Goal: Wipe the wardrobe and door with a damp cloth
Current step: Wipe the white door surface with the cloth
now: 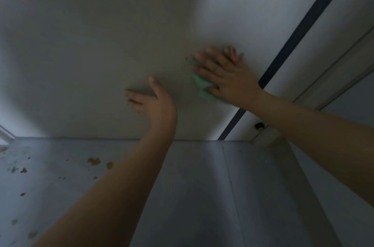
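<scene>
Right hand [228,76] presses a green cloth [202,87] flat against the pale panel [101,34], fingers spread (image blurred). Left hand [153,101] rests open on the panel nearby, holding nothing.

No text, label, brand, number or sign can be read anywhere in this dim, blurred view.
</scene>
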A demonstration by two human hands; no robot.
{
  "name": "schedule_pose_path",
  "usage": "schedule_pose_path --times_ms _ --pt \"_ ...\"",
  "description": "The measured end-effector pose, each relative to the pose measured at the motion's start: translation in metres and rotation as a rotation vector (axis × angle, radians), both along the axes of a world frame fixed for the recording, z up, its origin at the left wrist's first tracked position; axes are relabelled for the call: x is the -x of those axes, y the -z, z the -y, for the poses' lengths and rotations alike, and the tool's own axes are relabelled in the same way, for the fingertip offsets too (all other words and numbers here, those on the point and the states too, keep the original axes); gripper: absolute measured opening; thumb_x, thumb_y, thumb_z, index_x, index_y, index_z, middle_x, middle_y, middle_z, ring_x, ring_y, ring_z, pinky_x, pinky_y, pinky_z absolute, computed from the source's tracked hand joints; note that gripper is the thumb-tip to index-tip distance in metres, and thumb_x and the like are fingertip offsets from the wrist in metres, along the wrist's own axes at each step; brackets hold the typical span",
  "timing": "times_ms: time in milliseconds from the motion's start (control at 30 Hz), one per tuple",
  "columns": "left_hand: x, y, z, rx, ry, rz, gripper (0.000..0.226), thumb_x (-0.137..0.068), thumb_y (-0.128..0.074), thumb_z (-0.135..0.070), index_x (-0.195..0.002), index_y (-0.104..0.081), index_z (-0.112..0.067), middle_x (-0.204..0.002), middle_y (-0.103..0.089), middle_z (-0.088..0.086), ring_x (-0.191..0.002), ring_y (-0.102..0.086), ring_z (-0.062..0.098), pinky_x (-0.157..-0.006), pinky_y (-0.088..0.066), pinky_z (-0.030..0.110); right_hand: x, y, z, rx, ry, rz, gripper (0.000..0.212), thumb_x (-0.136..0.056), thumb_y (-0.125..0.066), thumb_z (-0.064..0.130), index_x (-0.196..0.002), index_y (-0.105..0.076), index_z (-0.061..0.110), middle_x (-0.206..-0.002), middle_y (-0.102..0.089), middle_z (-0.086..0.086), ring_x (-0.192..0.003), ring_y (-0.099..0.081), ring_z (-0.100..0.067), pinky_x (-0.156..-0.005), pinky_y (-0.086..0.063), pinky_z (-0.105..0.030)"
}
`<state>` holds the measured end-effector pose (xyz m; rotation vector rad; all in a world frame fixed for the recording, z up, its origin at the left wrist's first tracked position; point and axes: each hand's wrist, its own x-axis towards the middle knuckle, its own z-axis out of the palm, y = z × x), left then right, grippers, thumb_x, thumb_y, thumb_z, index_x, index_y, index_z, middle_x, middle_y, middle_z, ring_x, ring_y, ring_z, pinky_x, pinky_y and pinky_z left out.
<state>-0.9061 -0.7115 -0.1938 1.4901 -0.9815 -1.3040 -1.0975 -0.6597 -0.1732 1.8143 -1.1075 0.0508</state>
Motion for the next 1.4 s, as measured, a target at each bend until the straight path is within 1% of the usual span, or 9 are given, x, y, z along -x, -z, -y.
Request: schedule_pose_path --times_ms 100,233,433,500,633,733,1033,1267,1400 --pt "0.009 -0.025 0.005 -0.108 -0.049 -0.056 0.079 -0.097 -0.035 -0.053 -0.152 0.0 -0.008 -0.157 -0.005 0.021 -0.144 -0.011 0.031 -0.114 -0.011 0.038 -0.014 -0.043 -0.001 0.048 0.101 0.08 0.055 -0.102 -0.016 0.045 -0.151 -0.019 0.02 -0.157 -0.018 -0.003 -0.146 0.012 -0.018 -0.118 0.002 -0.039" --pt "0.01 -0.055 0.01 -0.157 -0.049 -0.08 0.088 -0.093 -0.038 -0.06 -0.151 -0.002 -0.005 -0.156 -0.012 0.023 -0.143 -0.017 0.032 -0.113 -0.015 0.04 -0.016 -0.012 -0.005 0.105 0.186 0.128 0.061 -0.101 -0.023 0.045 -0.153 -0.002 0.02 -0.16 0.013 0.0 -0.147 0.009 -0.023 -0.118 -0.001 -0.044" --pt "0.011 -0.105 0.005 -0.154 0.027 -0.104 0.086 -0.092 -0.051 -0.047 -0.15 -0.007 -0.001 -0.154 -0.016 0.024 -0.141 -0.022 0.036 -0.112 -0.019 0.04 -0.025 -0.062 -0.009 0.279 0.232 0.317 0.06 -0.093 -0.04 0.038 -0.147 -0.024 0.017 -0.152 -0.021 -0.006 -0.147 0.012 -0.02 -0.119 0.003 -0.04" --pt "0.006 -0.122 -0.002 -0.003 0.084 0.006 0.082 -0.094 -0.051 -0.036 -0.149 -0.003 0.003 -0.155 -0.008 0.025 -0.143 -0.015 0.035 -0.113 -0.015 0.037 -0.025 -0.1 -0.002 0.383 0.258 0.45 0.06 -0.094 -0.036 0.039 -0.148 -0.022 0.015 -0.152 -0.018 -0.008 -0.146 0.013 -0.018 -0.119 0.005 -0.04" --pt "-0.016 -0.12 -0.009 0.627 0.139 0.208 0.085 -0.085 -0.061 -0.005 -0.149 -0.005 0.003 -0.156 0.004 0.023 -0.145 -0.002 0.029 -0.112 -0.002 0.02 -0.032 -0.102 0.007 0.448 0.285 0.558 0.061 -0.097 -0.027 0.041 -0.152 -0.011 0.019 -0.157 -0.01 -0.007 -0.147 0.01 -0.021 -0.119 0.006 -0.042" --pt "-0.017 -0.136 0.007 0.888 0.104 0.224 0.081 -0.077 -0.058 -0.002 -0.148 -0.019 0.0 -0.155 -0.004 0.022 -0.144 -0.007 0.028 -0.117 -0.008 0.028 -0.036 -0.081 0.01 0.43 0.305 0.584 0.064 -0.098 -0.027 0.041 -0.153 0.001 0.023 -0.161 0.005 0.001 -0.148 0.008 -0.023 -0.119 0.006 -0.042" --pt "0.024 -0.189 -0.013 1.12 0.146 0.272 0.08 -0.077 -0.051 -0.016 -0.149 -0.02 -0.003 -0.156 -0.006 0.025 -0.145 -0.004 0.037 -0.116 -0.013 0.053 -0.041 -0.224 0.015 0.704 0.264 0.917 0.059 -0.1 -0.03 0.035 -0.151 -0.017 0.009 -0.158 -0.015 -0.015 -0.146 -0.005 -0.031 -0.118 0.008 -0.039" --pt "0.03 -0.193 0.004 1.39 0.17 0.461 0.08 -0.071 -0.053 -0.011 -0.144 -0.027 0.007 -0.153 -0.018 0.025 -0.144 -0.009 0.035 -0.119 -0.004 0.045 -0.052 -0.081 0.01 0.71 0.408 1.097 0.058 -0.103 -0.012 0.044 -0.152 0.012 0.025 -0.16 0.011 0.002 -0.147 0.005 -0.022 -0.116 -0.01 -0.051" --pt "0.029 -0.217 0.013 1.559 0.187 0.503 0.065 -0.081 -0.042 -0.018 -0.143 -0.035 0.003 -0.151 -0.027 0.024 -0.143 -0.016 0.033 -0.119 -0.001 0.041 -0.05 -0.145 0.02 0.781 0.368 1.121 0.059 -0.103 -0.014 0.044 -0.152 0.003 0.016 -0.158 -0.005 -0.011 -0.146 -0.001 -0.028 -0.118 -0.005 -0.048"
